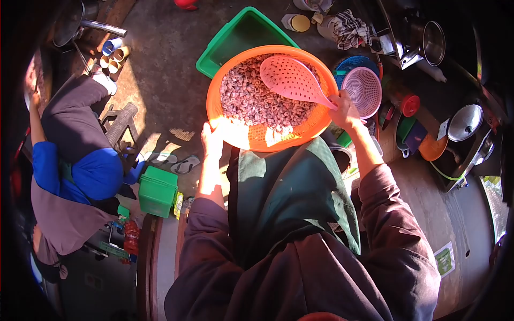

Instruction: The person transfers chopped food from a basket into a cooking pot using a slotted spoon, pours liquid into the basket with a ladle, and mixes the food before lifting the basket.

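Note:
An orange plastic colander (pixel 324 69) is held out in front of my body, above my green apron (pixel 289 192). Many small pinkish-brown, ring-like pieces (pixel 243 91) fill its bottom; their kind is unclear. My left hand (pixel 212 140) grips the colander's near-left rim, fingers partly hidden beneath. A pink perforated skimmer (pixel 289 77) rests over the pieces, its bowl toward the middle and its handle crossing the right rim. My right hand (pixel 344 111) is closed around that handle at the rim. Whether it also grips the colander is hard to see.
Behind the colander stands a green rectangular tub (pixel 243 35). To the right are a pink basket (pixel 362 91), a lidded pot (pixel 465 123) and other kitchenware. At left, a person in blue (pixel 96 171) sits low beside a green container (pixel 158 190) and sandals (pixel 186 164).

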